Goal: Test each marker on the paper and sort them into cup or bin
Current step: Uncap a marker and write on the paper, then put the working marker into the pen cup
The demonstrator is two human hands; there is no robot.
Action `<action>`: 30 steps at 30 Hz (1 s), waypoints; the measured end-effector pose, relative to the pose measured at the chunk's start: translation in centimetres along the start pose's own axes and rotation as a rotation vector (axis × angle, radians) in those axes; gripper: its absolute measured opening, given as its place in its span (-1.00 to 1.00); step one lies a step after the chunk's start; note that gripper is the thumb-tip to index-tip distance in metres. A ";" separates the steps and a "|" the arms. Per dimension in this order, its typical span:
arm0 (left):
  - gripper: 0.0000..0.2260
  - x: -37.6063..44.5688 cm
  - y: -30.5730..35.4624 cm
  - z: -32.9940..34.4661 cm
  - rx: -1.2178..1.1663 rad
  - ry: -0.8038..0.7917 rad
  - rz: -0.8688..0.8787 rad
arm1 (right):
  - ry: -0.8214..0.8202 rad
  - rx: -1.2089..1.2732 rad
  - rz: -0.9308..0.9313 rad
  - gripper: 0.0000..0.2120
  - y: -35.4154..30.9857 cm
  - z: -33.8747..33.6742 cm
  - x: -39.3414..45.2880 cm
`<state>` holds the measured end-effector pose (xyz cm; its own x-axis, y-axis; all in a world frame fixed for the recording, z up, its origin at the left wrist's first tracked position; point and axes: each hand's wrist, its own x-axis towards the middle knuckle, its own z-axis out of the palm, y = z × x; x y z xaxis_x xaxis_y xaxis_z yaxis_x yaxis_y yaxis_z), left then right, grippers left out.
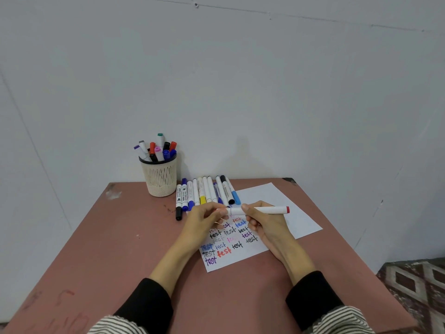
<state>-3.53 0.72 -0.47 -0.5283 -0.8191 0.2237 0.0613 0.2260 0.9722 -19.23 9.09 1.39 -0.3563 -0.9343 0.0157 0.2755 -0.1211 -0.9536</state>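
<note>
A white marker with a red end (267, 209) lies level above the paper (284, 208), held by both hands. My right hand (265, 221) grips its barrel near the middle. My left hand (207, 216) pinches its left end, where the cap sits. The paper bears several coloured "test" words. Behind it, several markers (207, 192) lie in a row on the table. A cream mesh cup (159, 177) at the back left holds several markers upright. No bin is in view.
The reddish-brown table (120, 249) stands against a white wall. Its right edge runs close to the paper, and a patterned rug (419, 285) lies on the floor beyond.
</note>
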 end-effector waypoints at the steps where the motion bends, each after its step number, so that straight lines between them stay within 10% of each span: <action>1: -0.88 0.0 0.1 0.1 0.002 0.001 0.001 | -0.006 -0.009 -0.005 -0.85 0.0 0.0 0.0; 12: -0.88 -0.4 0.3 0.7 0.076 0.068 0.045 | 0.028 0.083 0.001 -0.90 0.2 0.3 0.2; 19: -0.83 -0.7 0.5 5.8 0.223 0.290 0.099 | 0.373 0.138 -0.138 -0.85 -1.8 -3.6 -0.7; 30: -0.74 -0.4 0.4 23.8 0.807 -0.081 0.330 | 0.833 -0.184 -0.160 -0.88 -4.3 -23.7 -8.8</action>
<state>-23.42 13.73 -1.79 -0.6500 -0.6127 0.4495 -0.3801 0.7743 0.5059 -38.47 25.81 -1.74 -0.9361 -0.3517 -0.0024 0.0426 -0.1066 -0.9934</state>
